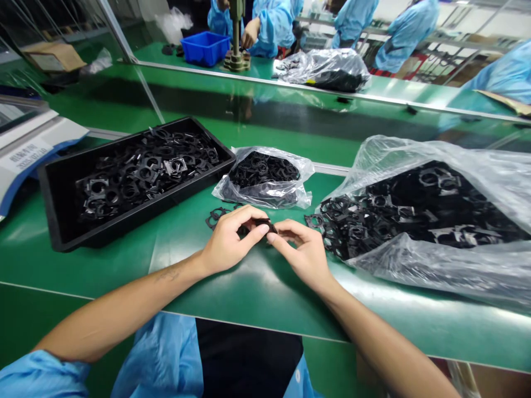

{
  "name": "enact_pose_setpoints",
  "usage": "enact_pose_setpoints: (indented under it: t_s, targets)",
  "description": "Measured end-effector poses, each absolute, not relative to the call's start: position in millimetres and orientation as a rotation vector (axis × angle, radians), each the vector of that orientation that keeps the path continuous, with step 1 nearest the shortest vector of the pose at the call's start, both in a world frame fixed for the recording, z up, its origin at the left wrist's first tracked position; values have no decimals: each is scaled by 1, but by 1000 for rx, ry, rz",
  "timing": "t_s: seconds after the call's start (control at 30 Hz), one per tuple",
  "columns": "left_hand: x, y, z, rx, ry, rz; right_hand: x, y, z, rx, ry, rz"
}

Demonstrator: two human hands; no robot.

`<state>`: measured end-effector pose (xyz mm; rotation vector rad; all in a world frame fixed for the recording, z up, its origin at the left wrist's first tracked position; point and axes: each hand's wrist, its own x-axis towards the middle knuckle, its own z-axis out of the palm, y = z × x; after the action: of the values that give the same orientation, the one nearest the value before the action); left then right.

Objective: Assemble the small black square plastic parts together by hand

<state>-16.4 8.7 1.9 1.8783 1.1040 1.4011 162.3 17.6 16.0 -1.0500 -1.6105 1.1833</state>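
Between my fingertips is a small black plastic part (265, 223), mostly covered by them. My left hand (234, 235) pinches it from the left, and my right hand (301, 249) has its thumb and forefinger on the right end. A few flat black ring-shaped pieces (214, 216) lie on the green table just beyond my left hand. Behind both hands sits a small clear bag (267, 190) full of black rings. To the right, a large open plastic bag (398, 265) spills black framed parts (344, 221) close to my right hand.
A black tray (141, 215) heaped with similar black parts stands at the left, beside a white and blue machine (33, 149). Across a metal rail, a co-worker's hand (251, 33) is at a press (236, 55) near a blue bin (205, 48). Another filled bag (323, 66) lies there.
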Motion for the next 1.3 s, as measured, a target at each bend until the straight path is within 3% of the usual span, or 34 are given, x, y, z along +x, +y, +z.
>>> enact_pose_setpoints:
  t_s: [0.73, 1.3]
  targets:
    - [-15, 10, 0, 1951, 1037, 1296, 165, 16, 22, -918, -1602, 1007]
    - [-14, 9, 1, 1994, 1086, 1231, 165, 18, 19, -973, -1639, 1048]
